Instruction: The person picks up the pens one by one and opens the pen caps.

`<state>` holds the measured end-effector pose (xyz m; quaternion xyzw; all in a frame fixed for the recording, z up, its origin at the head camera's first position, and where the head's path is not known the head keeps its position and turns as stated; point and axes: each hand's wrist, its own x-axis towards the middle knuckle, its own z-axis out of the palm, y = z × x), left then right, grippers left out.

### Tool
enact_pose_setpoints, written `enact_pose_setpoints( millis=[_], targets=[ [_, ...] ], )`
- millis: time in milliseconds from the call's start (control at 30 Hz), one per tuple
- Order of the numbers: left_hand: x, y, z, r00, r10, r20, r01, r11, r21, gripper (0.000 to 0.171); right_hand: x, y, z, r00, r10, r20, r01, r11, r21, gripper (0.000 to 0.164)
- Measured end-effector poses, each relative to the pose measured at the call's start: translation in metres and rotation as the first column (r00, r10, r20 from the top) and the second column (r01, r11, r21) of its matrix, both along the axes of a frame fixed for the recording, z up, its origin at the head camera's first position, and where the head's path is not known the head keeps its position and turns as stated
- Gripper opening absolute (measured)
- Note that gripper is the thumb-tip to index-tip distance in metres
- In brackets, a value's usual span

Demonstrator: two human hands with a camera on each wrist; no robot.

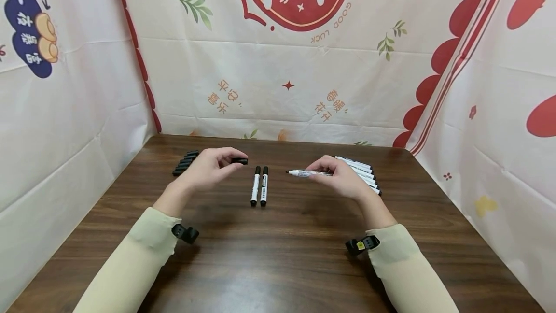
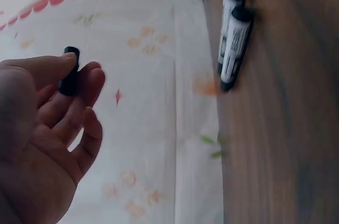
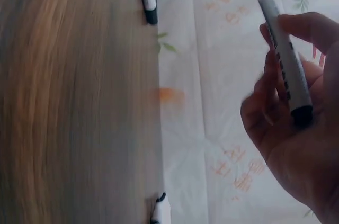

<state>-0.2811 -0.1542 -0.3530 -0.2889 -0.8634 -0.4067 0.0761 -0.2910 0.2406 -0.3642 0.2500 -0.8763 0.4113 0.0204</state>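
Between thumb and fingers my left hand [image 1: 211, 169] pinches a black marker cap [image 2: 69, 71], held above the table. My right hand [image 1: 338, 176] grips an uncapped white marker [image 3: 286, 57], its dark tip pointing left toward the cap; cap and marker are apart. Two capped markers [image 1: 264, 186] lie side by side on the table between the hands. Behind the left hand sits a row of several black caps [image 1: 185, 163]. Several uncapped white markers [image 1: 358, 168] lie beside the right hand, which partly hides them.
The brown wooden table [image 1: 278, 255] spreads under both arms. A printed white cloth [image 1: 278, 91] hangs behind its far edge, with more cloth along the left and right sides. A small black camera is strapped at each wrist.
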Motion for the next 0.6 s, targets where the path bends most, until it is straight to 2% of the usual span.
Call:
enact_pose_setpoints(
  millis=[200,267,400,500,600],
  targets=[
    [-0.011,-0.031,0.000,0.994,0.084,-0.067,-0.087,0.996,-0.033,0.021,-0.008,0.014,-0.003,0.995,-0.099,-0.028,0.101,0.991,0.083,0.016],
    [-0.015,-0.042,-0.002,0.992,0.107,-0.069,-0.109,0.993,-0.037,0.021,-0.010,0.019,-0.004,0.992,-0.126,-0.027,0.129,0.984,0.120,0.017],
    [-0.023,-0.066,-0.009,0.985,0.170,-0.013,-0.170,0.983,-0.070,0.022,-0.013,0.028,-0.005,0.987,-0.159,-0.009,0.157,0.965,0.210,0.016],
    [-0.029,-0.084,-0.017,0.974,0.224,0.045,-0.216,0.967,-0.135,0.023,-0.013,0.036,-0.005,0.986,-0.168,0.004,0.160,0.942,0.296,0.013],
    [-0.034,-0.098,-0.027,0.963,0.252,0.094,-0.228,0.951,-0.210,0.024,-0.015,0.045,-0.007,0.984,-0.178,0.018,0.158,0.911,0.381,0.011]
  ],
)
